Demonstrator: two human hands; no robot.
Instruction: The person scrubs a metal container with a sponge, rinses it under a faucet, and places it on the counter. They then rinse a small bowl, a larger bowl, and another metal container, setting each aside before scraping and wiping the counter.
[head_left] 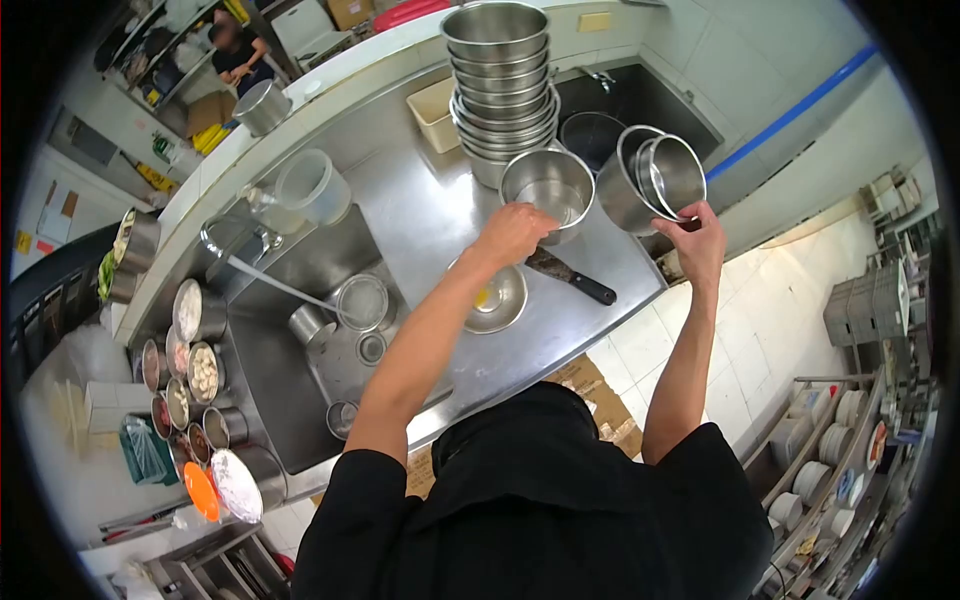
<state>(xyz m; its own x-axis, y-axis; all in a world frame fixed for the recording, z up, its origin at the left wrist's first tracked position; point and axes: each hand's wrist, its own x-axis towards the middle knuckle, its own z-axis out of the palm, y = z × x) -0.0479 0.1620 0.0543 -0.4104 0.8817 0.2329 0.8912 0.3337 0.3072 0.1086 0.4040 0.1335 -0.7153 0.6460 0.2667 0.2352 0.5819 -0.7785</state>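
- Left hand: fingers closed on the near rim of the steel pot, twelve o'clock, apparently steadying it.
- Right hand: pinching the nested pots by a rim, one o'clock, perhaps keeping them together.

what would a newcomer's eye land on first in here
Probably the tall stack of steel pots at the back of the counter, top centre. Then the blue strip slanting across the upper right, and the orange disc at lower left. The left hand touches a pot in front of the stack.
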